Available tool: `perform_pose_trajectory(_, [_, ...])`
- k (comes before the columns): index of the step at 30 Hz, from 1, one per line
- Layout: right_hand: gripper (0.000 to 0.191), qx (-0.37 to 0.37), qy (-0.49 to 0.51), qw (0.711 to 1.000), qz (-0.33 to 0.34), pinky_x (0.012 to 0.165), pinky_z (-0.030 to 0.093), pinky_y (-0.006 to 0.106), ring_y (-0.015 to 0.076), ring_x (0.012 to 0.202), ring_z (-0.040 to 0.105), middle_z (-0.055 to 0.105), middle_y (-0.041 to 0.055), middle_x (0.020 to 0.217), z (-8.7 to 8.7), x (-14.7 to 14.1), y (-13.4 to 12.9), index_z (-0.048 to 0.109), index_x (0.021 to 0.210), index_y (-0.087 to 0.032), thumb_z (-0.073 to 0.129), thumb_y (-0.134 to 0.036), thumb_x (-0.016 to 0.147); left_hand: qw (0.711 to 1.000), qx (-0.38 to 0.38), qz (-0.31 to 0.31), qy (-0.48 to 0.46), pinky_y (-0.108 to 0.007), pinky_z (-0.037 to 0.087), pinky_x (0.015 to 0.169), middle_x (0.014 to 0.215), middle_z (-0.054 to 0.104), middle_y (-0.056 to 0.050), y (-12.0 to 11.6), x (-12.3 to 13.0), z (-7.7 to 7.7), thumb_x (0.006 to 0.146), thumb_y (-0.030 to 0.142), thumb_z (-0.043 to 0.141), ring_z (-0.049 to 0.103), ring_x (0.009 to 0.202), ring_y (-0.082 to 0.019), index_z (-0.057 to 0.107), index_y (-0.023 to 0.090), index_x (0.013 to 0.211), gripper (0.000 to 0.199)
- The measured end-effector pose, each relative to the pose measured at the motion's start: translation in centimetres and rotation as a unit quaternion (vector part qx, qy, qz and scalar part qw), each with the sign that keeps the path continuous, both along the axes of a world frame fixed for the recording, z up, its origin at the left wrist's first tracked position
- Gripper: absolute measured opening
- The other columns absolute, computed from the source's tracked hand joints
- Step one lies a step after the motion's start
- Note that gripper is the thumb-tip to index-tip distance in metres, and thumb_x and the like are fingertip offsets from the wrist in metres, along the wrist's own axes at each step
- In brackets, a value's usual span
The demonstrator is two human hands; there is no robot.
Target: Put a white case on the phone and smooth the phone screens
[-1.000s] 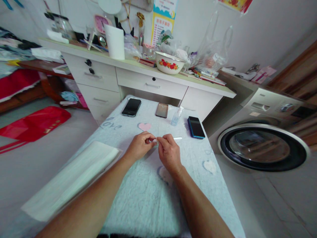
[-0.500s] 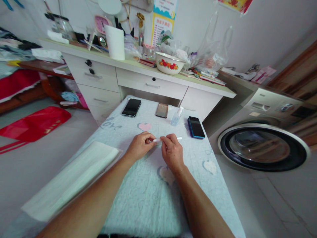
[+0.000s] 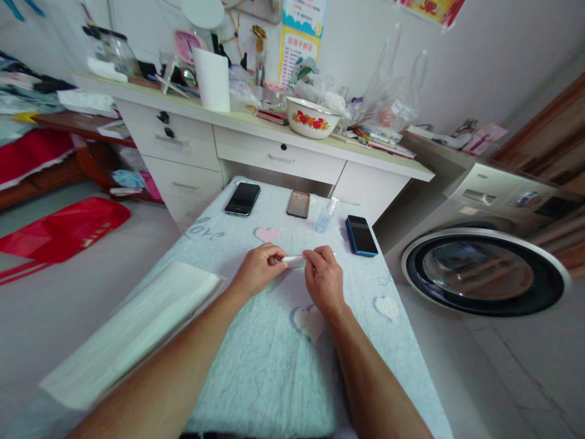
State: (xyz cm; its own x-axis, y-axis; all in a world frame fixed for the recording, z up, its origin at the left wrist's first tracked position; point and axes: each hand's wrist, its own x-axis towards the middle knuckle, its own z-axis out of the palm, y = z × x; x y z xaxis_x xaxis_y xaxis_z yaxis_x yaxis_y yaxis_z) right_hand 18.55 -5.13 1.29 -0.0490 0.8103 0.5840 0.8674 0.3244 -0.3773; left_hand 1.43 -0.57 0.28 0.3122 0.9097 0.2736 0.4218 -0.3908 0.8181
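Got someone at the table here pinching a slim white stick [image 3: 295, 261], which sits right over the middle of the heart-print tablecloth [image 3: 274, 347], lined up roughly 9 to 3. Call that the centre of the clock, with 12 being the desk [image 3: 249, 141].

Left hand [image 3: 259, 269] is at 9, closed down narrow on one end. Right hand [image 3: 324, 277] is at 3, same deal, gripping further along. Bit of white pokes out past the right hand too, can't tell if it's the same piece. Also can't tell if the stick touches the cloth or not.

Around it: black smartphone [image 3: 242, 199] at 11, what looks like a phone case [image 3: 298, 204] at 12, clear spray bottle [image 3: 324, 218] standing at 1, blue-edged smartphone [image 3: 362, 235] at 2, long white sheet [image 3: 137, 332] at 8. Further out, floral enamel bowl [image 3: 313, 117] on the desk at 12, front-load washing machine [image 3: 487, 271] at 3
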Motion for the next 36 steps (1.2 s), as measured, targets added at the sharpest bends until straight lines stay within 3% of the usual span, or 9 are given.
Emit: perform_pose_trajectory(36, [0.025,-0.005,0.018,1.000,-0.006,0.072,0.045,0.021,0.0121,0.077,0.054,0.054,0.0034,0.090,-0.10,0.32,0.13,0.066,0.097,-0.021,0.044,-0.015,0.087,1.000,-0.001,0.001,-0.010,-0.022,0.038,0.058,0.068,0.054,0.003,-0.07,0.13,0.06,0.070,0.027,0.063,0.049,0.060,-0.010,0.066,0.018,0.076,0.011])
